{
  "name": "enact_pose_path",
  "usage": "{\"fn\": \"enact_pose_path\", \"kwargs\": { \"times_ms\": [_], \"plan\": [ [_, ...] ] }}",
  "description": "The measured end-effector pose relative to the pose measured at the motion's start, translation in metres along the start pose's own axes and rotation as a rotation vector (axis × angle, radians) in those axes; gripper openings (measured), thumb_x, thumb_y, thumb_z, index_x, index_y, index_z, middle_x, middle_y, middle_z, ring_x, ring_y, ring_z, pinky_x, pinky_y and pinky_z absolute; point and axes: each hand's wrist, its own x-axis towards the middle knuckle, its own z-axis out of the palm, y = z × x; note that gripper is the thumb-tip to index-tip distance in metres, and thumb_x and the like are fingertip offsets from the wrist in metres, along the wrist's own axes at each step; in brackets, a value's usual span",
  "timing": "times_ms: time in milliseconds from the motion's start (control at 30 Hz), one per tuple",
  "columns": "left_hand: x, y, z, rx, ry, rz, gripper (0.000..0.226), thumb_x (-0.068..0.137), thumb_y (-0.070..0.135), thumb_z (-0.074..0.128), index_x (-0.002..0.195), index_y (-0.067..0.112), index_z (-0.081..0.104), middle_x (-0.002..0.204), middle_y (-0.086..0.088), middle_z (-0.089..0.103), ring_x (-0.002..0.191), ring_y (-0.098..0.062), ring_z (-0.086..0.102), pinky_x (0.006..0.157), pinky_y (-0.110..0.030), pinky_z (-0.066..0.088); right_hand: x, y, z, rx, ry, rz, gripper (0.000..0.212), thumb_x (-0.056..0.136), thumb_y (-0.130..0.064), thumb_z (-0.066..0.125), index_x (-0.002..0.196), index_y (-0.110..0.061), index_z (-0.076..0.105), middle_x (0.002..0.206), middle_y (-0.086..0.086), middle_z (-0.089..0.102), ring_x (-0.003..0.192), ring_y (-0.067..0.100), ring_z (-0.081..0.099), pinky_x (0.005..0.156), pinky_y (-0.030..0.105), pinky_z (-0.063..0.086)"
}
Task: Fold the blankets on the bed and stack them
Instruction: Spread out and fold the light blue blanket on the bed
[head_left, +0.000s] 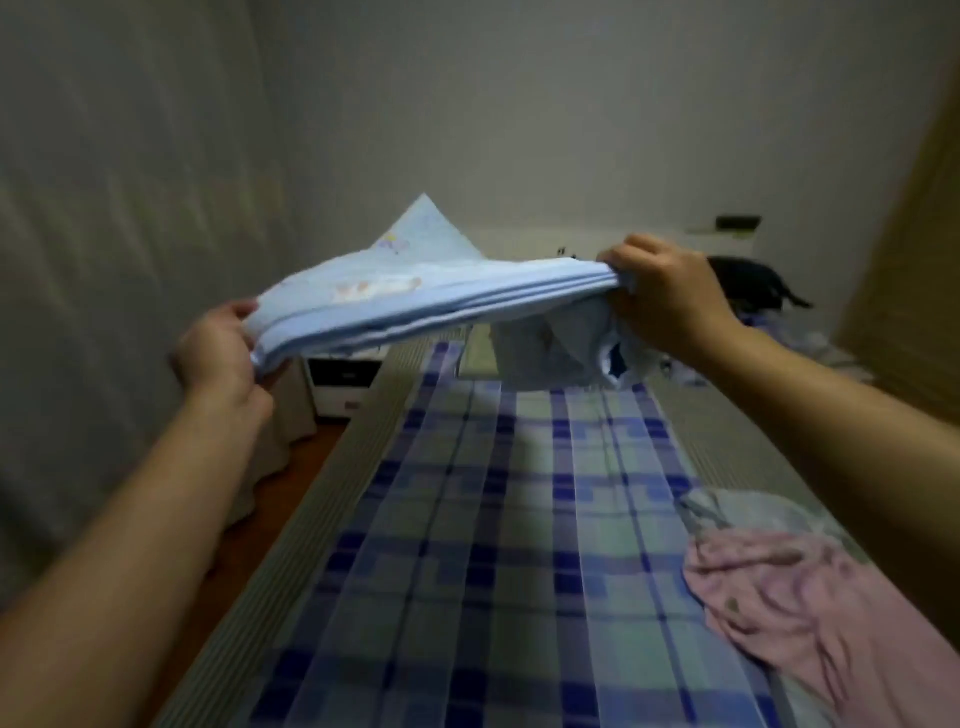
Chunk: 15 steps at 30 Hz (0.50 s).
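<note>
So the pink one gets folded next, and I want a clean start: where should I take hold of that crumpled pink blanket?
Probably the crumpled pink blanket by its upper left edge, coming from the left over the blue plaid sheet: that edge lies exposed, while the rest runs off frame.

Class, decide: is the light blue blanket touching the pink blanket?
Apart. The head view shows the light blue blanket held up by both hands, while the pink blanket lies nearer on the bed.
</note>
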Motion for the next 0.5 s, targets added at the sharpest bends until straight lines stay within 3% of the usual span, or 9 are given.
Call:
{"fn": "enact_pose_path", "kwargs": {
  "times_ms": [33, 100, 167, 233, 300, 400, 500],
  "plan": [
    [-0.006, -0.034, -0.037, 0.010, 0.074, -0.067, 0.024, 0.085, 0.005, 0.044, 0.087, 0.014, 0.066, 0.089, -0.007, 0.073, 0.056, -0.017, 0.070, 0.046, -0.025, 0.055, -0.035, -0.007, 0.016, 0.022, -0.039, -0.015, 0.032, 0.081, -0.034, 0.051, 0.102, -0.017, 0.068, 0.096, 0.009, 0.064, 0.073, 0.040, 0.063, 0.057, 0.039, 0.049],
    [-0.024, -0.100, -0.111, 0.067, 0.160, -0.255, 0.025, 0.081, 0.010, 0.053, 0.100, 0.012, 0.070, 0.095, -0.010, 0.076, 0.075, -0.025, 0.075, 0.063, -0.037, 0.062, -0.125, -0.023, 0.044, 0.146, -0.134, -0.001, 0.032, 0.079, -0.032, 0.057, 0.105, -0.016, 0.068, 0.099, 0.008, 0.062, 0.079, 0.033, 0.062, 0.061, 0.037, 0.050],
    [-0.043, -0.159, -0.183, 0.189, 0.198, -0.438, 0.029, 0.085, 0.016, 0.056, 0.112, 0.011, 0.068, 0.103, -0.013, 0.075, 0.083, -0.026, 0.075, 0.065, -0.035, 0.062, -0.235, -0.039, 0.063, 0.346, -0.269, 0.130, 0.035, 0.083, -0.036, 0.064, 0.109, -0.014, 0.067, 0.098, 0.007, 0.058, 0.083, 0.021, 0.058, 0.068, 0.031, 0.047],
    [-0.063, -0.208, -0.239, 0.438, 0.251, -0.523, 0.020, 0.097, 0.012, 0.046, 0.103, 0.013, 0.066, 0.100, -0.011, 0.072, 0.072, -0.023, 0.072, 0.052, -0.027, 0.058, -0.341, -0.050, 0.072, 0.430, -0.393, 0.390, 0.036, 0.085, -0.043, 0.064, 0.106, -0.014, 0.067, 0.092, 0.002, 0.053, 0.080, 0.016, 0.054, 0.068, 0.028, 0.043],
    [-0.088, -0.250, -0.288, 0.895, 0.266, -0.532, 0.018, 0.097, 0.006, 0.048, 0.090, 0.009, 0.065, 0.107, -0.019, 0.067, 0.075, -0.029, 0.061, 0.047, -0.020, 0.053, -0.431, -0.053, 0.079, 0.367, -0.540, 0.672, 0.027, 0.087, -0.038, 0.063, 0.100, -0.015, 0.068, 0.090, 0.002, 0.055, 0.080, 0.019, 0.058, 0.066, 0.030, 0.041],
    [-0.112, -0.298, -0.343, 1.323, 0.146, -0.622, 0.016, 0.093, -0.002, 0.055, 0.097, -0.009, 0.069, 0.112, -0.029, 0.066, 0.097, -0.039, 0.061, 0.076, -0.030, 0.051, -0.526, -0.052, 0.086, 0.158, -0.767, 1.089, 0.017, 0.086, -0.014, 0.065, 0.102, -0.017, 0.069, 0.104, 0.013, 0.066, 0.091, 0.034, 0.063, 0.077, 0.036, 0.046],
    [-0.119, -0.323, -0.369, 1.499, 0.059, -0.723, 0.019, 0.092, -0.003, 0.056, 0.104, -0.010, 0.070, 0.117, -0.029, 0.065, 0.108, -0.042, 0.062, 0.085, -0.036, 0.046, -0.569, -0.067, 0.091, 0.095, -0.909, 1.290, 0.018, 0.086, -0.013, 0.061, 0.098, -0.025, 0.067, 0.105, 0.013, 0.066, 0.088, 0.034, 0.062, 0.080, 0.040, 0.051]
  ]
}}
